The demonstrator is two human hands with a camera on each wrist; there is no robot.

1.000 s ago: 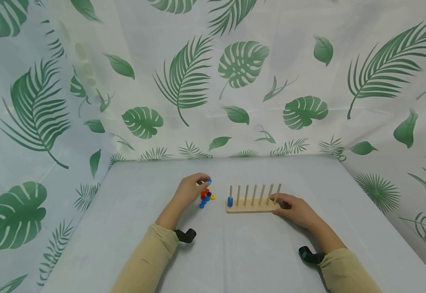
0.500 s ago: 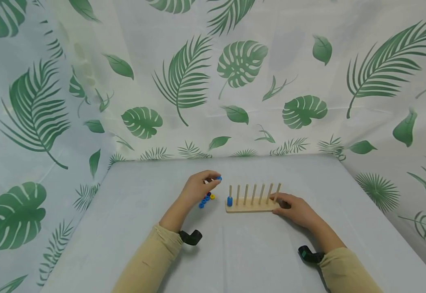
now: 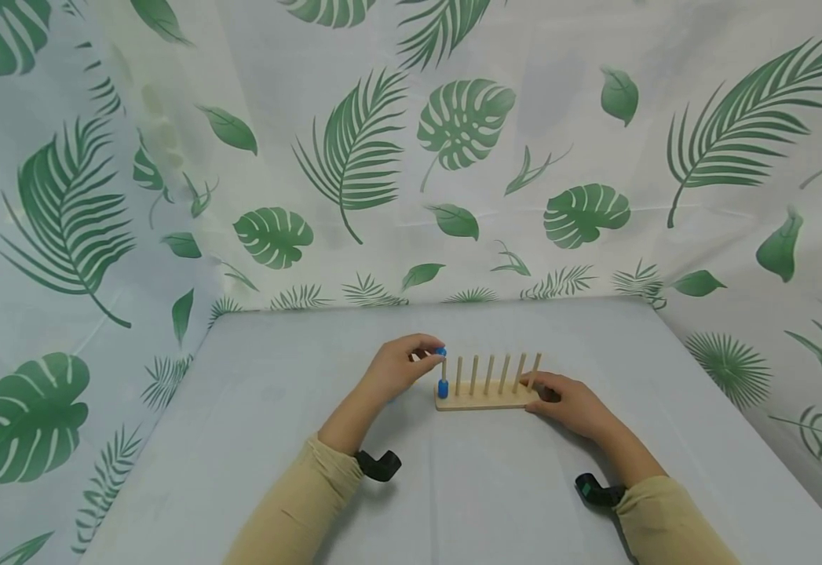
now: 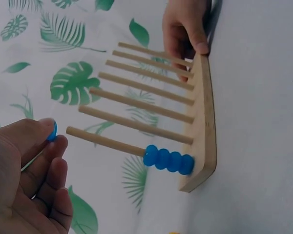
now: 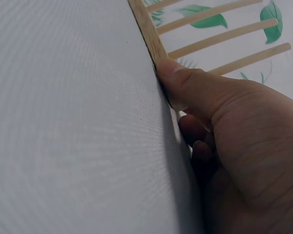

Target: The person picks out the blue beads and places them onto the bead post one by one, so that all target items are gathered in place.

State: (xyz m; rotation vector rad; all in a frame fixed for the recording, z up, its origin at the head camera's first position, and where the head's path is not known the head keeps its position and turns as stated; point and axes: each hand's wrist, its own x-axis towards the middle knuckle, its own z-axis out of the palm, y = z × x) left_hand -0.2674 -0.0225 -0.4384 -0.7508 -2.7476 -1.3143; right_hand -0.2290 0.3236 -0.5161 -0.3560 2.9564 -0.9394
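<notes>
A wooden peg rack point(image 3: 484, 402) with several upright pegs stands on the table. Blue beads point(image 4: 169, 160) are stacked at the foot of its leftmost peg point(image 4: 105, 141). Between thumb and fingertip my left hand point(image 3: 398, 369) pinches another blue bead point(image 4: 52, 130), held right by that peg's top; the left wrist view shows a small gap between bead and peg tip. My right hand point(image 3: 575, 406) grips the rack's right end, its thumb point(image 5: 172, 70) on the front edge and the other fingers behind. The remaining pegs carry no beads.
A white cloth covers the table point(image 3: 481, 486), and leaf-print curtains point(image 3: 382, 259) rise behind and at both sides. Black wrist devices point(image 3: 380, 467) sit on both forearms. A sliver of a yellow-orange thing point(image 4: 174, 232) shows at the left wrist view's bottom edge.
My left hand has carried the blue bead rightward from above the loose bead pile to the leftmost peg's top. The pile is now hidden behind that hand. My right hand has stayed put.
</notes>
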